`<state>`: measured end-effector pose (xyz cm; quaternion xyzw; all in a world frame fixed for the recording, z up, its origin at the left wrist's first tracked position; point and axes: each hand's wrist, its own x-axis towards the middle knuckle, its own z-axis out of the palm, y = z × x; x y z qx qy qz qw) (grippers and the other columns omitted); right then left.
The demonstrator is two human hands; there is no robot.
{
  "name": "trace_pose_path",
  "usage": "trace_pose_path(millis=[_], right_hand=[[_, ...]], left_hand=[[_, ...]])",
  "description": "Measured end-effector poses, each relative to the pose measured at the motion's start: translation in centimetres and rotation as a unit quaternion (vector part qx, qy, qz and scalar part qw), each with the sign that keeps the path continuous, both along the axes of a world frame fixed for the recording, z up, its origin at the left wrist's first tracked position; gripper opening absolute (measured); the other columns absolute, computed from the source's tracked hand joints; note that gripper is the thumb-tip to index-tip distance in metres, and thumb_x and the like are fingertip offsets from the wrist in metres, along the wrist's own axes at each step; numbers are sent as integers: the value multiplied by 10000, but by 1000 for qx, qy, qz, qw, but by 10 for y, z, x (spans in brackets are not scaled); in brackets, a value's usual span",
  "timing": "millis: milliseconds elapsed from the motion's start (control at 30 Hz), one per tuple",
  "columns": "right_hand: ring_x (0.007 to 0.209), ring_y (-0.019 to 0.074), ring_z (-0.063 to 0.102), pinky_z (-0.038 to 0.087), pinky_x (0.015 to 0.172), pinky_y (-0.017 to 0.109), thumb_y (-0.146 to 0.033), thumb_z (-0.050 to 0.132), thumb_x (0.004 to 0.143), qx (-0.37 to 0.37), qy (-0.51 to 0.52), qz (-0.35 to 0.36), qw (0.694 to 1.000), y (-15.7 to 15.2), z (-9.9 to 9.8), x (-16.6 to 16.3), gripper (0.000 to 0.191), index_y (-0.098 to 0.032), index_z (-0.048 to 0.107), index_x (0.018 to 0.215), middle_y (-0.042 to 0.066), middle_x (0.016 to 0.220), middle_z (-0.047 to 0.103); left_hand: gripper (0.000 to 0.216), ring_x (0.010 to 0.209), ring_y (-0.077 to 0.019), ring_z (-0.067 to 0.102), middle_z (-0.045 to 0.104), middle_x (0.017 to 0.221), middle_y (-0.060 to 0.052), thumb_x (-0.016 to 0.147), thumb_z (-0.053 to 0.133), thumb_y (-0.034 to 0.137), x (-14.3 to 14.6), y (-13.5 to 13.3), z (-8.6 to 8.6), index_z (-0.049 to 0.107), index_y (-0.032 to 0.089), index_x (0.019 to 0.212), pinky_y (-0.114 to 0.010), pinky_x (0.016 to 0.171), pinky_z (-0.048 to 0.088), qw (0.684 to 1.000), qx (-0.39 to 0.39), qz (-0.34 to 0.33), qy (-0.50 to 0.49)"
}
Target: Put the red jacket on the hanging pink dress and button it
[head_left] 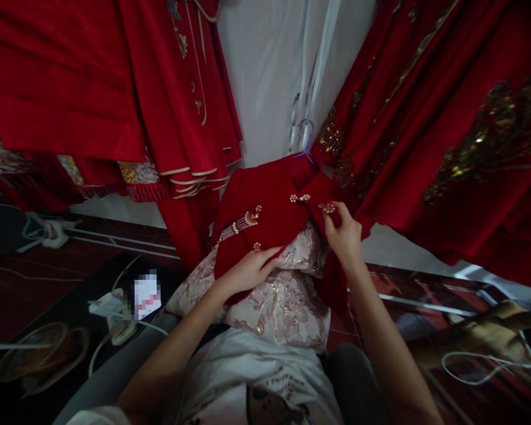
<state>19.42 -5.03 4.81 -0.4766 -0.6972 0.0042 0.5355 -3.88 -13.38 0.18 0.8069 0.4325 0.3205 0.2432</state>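
Note:
A red jacket [265, 200] lies across the lap, with a purple hanger [310, 141] at its collar. White beaded flower fastenings [298, 198] and a red-and-white beaded tassel ornament [245, 221] decorate its front. My right hand [346, 235] is closed in a pinch on the jacket's front edge, right beside a beaded flower. My left hand [252, 268] holds the jacket's lower front edge, its fingertips partly hidden by the cloth. Pale pink-and-gold brocade fabric [278, 301] shows beneath the jacket, between my hands and the lap.
Red garments [168, 88] hang on the left, and gold-embroidered red garments [451, 130] on the right. A dark low surface at left bears a plastic bowl [39, 354], a power strip with cables [121, 327] and a white packet [147, 295]. Wooden pieces [478, 336] and a white cord lie at right.

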Motion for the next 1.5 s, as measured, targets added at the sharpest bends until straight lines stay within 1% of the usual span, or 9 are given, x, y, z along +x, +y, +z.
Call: trace_pose_path(millis=[100,167,267,367,600,833,1000,1200,1500], right_hand=[[803,234,659,496,735,348,-417,525,867,5,24,-11,1000,6,3,6,253,-229,598,1019,60,911,693],[756,208,645,501,717,334,-411,557,848,-1,47,-5,999,10,4,12,249,-222,591,1006,46,858,679],[740,177,632,519,715,316,-378,588,824,-30,92,68,993,13,6,16,241,-215,586,1002,32,830,655],[836,159,631,530,786,308,-325,617,809,-54,120,186,974,7,12,7,290,-230,578,1080,37,943,645],[981,143,604,498,901,289,-292,633,821,-126,138,352,917,-16,11,-31,187,-232,594,994,35,1046,622],[883,144,627,530,834,288,-403,714,734,-186,224,352,889,23,-8,-74,358,-215,600,1017,53,1046,654],[800,137,637,546,760,279,-421,714,715,-185,175,332,908,66,-35,-112,386,-189,621,1010,56,975,677],[803,131,641,559,731,280,-414,549,857,-156,152,319,922,77,-54,-121,295,-201,635,1043,69,1054,652],[709,114,599,519,629,232,-341,638,793,-105,196,266,938,69,-54,-127,283,-226,524,1025,-3,840,580]], left_hand=[[570,623,-118,620,695,841,-32,865,589,350,-10,6,15,431,218,1396,-222,577,476,986,-109,-124,30],[463,615,-103,618,684,849,-38,880,558,353,-26,17,32,511,216,1320,-211,557,475,981,-135,-141,-6],[244,676,-109,607,643,791,-32,854,582,336,-52,48,49,637,182,1035,-222,602,488,997,-10,-18,-72],[289,761,-122,595,619,895,-35,734,705,280,-68,84,38,559,172,959,-234,636,496,983,93,123,-100],[234,641,-89,552,600,778,5,766,659,260,-56,119,5,520,177,935,-212,602,463,968,134,183,-107],[271,649,-113,623,672,725,-32,751,676,385,-44,124,17,632,136,849,-245,644,513,938,38,180,-294],[436,657,-127,649,719,795,-73,629,770,487,-38,128,16,689,104,819,-296,721,546,893,-44,184,-409],[409,635,-123,648,725,769,-81,660,755,479,-36,127,15,717,96,800,-307,740,555,887,-62,192,-416],[337,846,-206,701,740,957,-123,624,793,314,-40,122,13,748,105,884,-373,887,540,921,-10,175,-349]])
